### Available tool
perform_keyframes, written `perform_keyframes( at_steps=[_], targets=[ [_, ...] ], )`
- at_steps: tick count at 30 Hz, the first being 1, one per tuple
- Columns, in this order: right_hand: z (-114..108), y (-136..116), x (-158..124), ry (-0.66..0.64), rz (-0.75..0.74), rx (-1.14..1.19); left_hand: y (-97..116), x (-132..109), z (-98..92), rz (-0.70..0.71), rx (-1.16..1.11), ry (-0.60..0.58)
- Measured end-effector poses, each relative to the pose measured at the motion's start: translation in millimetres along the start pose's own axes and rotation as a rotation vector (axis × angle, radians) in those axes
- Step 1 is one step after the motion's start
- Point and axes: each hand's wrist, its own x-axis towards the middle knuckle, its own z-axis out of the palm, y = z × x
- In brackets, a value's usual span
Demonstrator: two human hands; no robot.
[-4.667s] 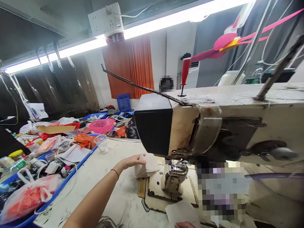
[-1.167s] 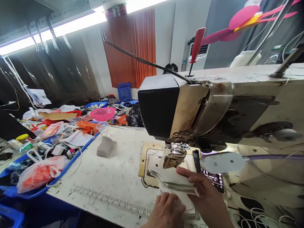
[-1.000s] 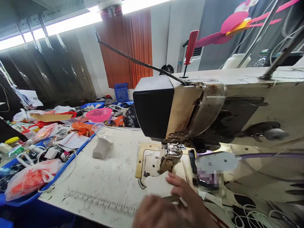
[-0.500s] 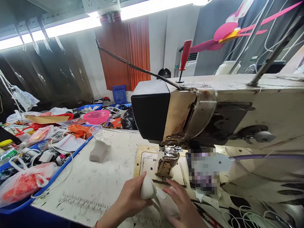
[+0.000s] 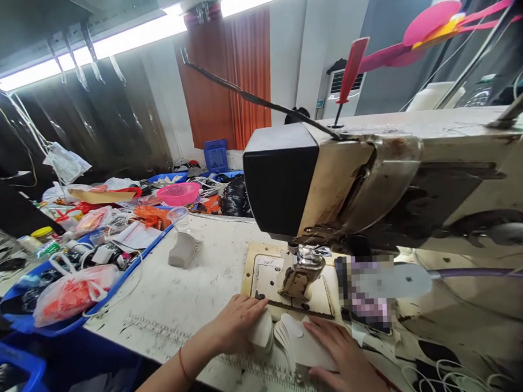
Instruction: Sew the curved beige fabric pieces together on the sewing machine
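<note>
Left hand (image 5: 242, 319) curled over left pale stack (image 5: 263, 334), its grip hard to tell; right hand (image 5: 348, 359), fingers spread wide, on right pale stack (image 5: 296, 348) just beside, long axis slanting from near the needle plate (image 5: 265, 274) toward the right palm.

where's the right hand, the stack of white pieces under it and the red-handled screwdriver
Right hand (image 5: 346, 356): head view, back
Stack of white pieces (image 5: 301, 349): head view, top piece
Red-handled screwdriver (image 5: 354, 70): head view, handle
</note>
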Motion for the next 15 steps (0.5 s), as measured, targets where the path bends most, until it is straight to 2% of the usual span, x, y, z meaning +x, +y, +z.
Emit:
perform_keyframes(
  at_steps=[3,5,9,15],
  targets=[
    [-5.8,-4.4,4.6,-0.049,0.088,-0.01,-3.9,-6.8,-2.1,0.006,-0.01,0.012],
    [-9.9,-6.9,5.8,-0.044,0.112,-0.006,-3.8,-7.9,-1.7,-0.047,-0.021,0.055],
    [-11.1,1.6,3.2,0.059,0.104,-0.027,-0.7,-5.0,-2.4,-0.187,-0.023,0.125],
    [7.4,22.3,2.0,0.226,-0.007,-0.093,-3.5,-5.3,0.9,-0.207,-0.036,0.239]
  ],
)
